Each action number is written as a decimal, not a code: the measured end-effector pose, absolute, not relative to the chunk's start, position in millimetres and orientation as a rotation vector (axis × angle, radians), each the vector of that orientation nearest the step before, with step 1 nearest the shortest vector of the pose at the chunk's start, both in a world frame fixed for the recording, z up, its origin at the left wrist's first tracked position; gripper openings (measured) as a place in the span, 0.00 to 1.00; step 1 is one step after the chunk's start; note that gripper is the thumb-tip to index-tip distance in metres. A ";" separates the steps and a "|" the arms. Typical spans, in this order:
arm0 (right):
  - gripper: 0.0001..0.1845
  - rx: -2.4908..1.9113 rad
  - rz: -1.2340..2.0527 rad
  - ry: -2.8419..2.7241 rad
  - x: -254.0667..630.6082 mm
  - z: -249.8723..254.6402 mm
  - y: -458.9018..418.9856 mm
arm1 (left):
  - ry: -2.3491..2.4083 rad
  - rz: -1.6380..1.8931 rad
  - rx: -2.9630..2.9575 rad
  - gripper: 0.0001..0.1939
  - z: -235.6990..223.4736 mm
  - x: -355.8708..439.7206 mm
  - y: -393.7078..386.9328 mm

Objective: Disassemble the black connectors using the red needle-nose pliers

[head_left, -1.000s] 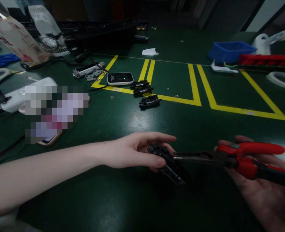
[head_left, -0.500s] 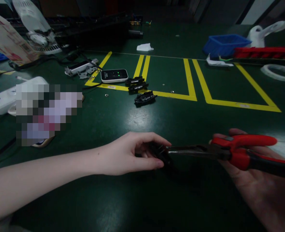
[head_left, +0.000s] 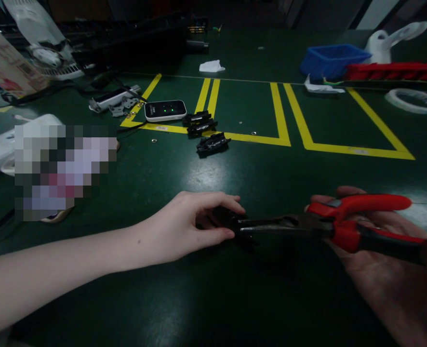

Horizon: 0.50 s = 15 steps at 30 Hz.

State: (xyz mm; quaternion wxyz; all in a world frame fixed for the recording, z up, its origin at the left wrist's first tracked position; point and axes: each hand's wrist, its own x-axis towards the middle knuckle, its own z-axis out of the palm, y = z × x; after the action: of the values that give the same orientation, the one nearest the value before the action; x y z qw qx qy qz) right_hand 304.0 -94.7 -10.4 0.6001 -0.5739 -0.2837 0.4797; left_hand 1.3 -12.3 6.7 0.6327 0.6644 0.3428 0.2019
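Observation:
My left hand point(head_left: 195, 224) is closed around a small black plastic part point(head_left: 228, 218), thumb on the near side and fingers on the far side. Most of that part is hidden by the fingers and the dark. My right hand point(head_left: 376, 241) holds long-nose pliers point(head_left: 340, 226) with red and black handles, resting across the palm. The pliers' jaws point left, and their tips meet the black part beside my left thumb. Whether the jaws grip it I cannot tell. Beyond my left hand lie several similar black parts point(head_left: 213, 143) on the green tabletop.
Yellow tape lines point(head_left: 257, 139) mark the green table point(head_left: 155, 299). A white-edged device point(head_left: 166, 111) with green lights lies near metal brackets point(head_left: 118, 110). A blurred-out phone-like object point(head_left: 69, 168) is at left. Back right are a blue bin point(head_left: 332, 60), a red strip point(head_left: 397, 72) and a tape roll point(head_left: 414, 101).
The pliers' tips have come further left onto the black part, between my left thumb and fingers. The whole view has shifted slightly.

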 end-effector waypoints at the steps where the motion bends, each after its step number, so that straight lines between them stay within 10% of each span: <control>1: 0.19 -1.328 1.121 -0.644 302.1 -8.7 -92.9 | 0.777 0.460 1.506 0.15 6.1 1.4 -11.5; 15: 0.35 -1.301 1.124 -0.849 315.9 -15.7 -101.3 | 0.737 0.600 1.005 0.24 1.3 7.3 -10.3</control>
State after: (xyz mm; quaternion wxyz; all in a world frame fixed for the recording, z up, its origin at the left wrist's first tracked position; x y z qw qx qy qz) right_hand 315.9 -101.3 -15.7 0.5744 -0.5554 -0.3623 0.4799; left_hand 7.3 -10.3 1.3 0.7703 0.4632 0.3397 0.2768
